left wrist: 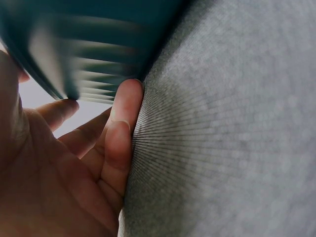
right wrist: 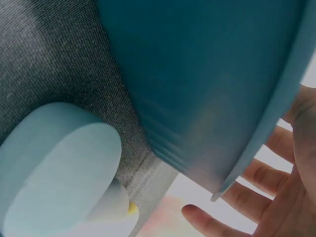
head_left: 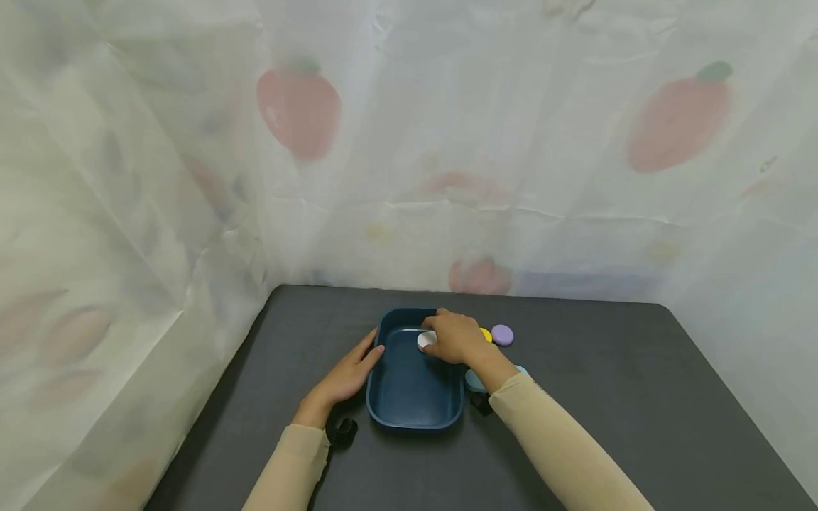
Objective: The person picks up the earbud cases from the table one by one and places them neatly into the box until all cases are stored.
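A deep blue rectangular tray (head_left: pixel 415 397) rests on the dark table. My left hand (head_left: pixel 345 375) holds its left side, thumb over the rim and fingers along the outer wall; in the left wrist view the fingertips (left wrist: pixel 129 98) lie against the ribbed wall, low by the cloth. Over the tray's right rim reaches my right hand (head_left: pixel 455 338), pinching a white round disc (head_left: pixel 425 341) above the tray's inside. From the right wrist, the tray wall (right wrist: pixel 197 89) hides that disc, and the fingers (right wrist: pixel 247 200) show beyond the rim.
Right of the tray are a purple disc (head_left: pixel 502 335), a yellow disc (head_left: pixel 486 334) and a light blue disc (head_left: pixel 473 382), partly behind the right forearm. The right wrist view shows the thick light blue disc (right wrist: pixel 59 182) close beside the tray. A fruit-print curtain (head_left: pixel 409 142) hangs behind the table.
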Tool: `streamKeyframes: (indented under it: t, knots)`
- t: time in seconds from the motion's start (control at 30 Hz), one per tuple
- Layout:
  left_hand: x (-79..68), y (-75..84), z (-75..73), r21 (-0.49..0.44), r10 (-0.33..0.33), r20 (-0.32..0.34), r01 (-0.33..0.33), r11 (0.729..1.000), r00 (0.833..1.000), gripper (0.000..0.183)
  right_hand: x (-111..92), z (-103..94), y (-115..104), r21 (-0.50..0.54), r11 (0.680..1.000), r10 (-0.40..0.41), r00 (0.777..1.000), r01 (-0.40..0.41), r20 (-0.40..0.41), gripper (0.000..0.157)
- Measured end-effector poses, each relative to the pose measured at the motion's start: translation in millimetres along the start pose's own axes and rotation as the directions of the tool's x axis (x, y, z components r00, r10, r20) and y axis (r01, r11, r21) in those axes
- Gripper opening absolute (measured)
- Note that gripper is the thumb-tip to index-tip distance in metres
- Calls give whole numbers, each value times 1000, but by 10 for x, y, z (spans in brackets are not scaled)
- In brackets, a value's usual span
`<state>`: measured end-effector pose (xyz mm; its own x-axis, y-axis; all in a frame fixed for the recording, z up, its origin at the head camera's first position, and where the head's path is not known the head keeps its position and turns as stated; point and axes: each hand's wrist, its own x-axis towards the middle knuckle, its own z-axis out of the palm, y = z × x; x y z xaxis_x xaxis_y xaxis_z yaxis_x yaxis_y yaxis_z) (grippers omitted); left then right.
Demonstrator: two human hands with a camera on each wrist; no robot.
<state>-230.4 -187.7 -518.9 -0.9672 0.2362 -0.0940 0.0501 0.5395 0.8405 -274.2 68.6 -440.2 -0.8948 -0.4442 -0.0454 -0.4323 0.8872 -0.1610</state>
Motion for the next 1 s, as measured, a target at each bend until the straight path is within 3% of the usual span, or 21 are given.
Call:
streamKeyframes:
  t: [1.0]
  knots:
    - [0, -9, -13, -7, 19, 17, -19, 1000, 1000, 75, -283, -218, 158, 128, 991, -18, 992, 33, -123, 45]
